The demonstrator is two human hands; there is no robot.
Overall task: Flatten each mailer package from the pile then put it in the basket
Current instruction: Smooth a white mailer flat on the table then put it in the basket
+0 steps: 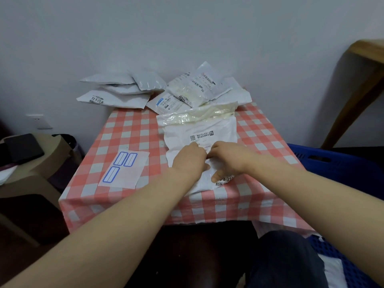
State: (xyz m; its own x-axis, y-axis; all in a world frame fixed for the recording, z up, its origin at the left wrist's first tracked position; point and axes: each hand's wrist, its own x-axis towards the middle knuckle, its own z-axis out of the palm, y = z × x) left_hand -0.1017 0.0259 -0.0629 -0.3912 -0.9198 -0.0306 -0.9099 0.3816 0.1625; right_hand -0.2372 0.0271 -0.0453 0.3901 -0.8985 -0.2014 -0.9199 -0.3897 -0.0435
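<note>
Blue plastic mesh basket (336, 169) sitting right of red-checked table (124, 129). Left hand (190, 157) pressing palm-down and right hand (227, 161) resting with bent fingers, thumb splayed, grip unclear. Both are on a white plastic mailer (207, 129) lying mid-table. Pile of white mailers (187, 90) lying at far edge.

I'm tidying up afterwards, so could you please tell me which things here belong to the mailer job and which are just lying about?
Job: white plastic mailer in front; pile of white plastic mailers; blue plastic basket.
Lying about: white label sheet with blue frames.
</note>
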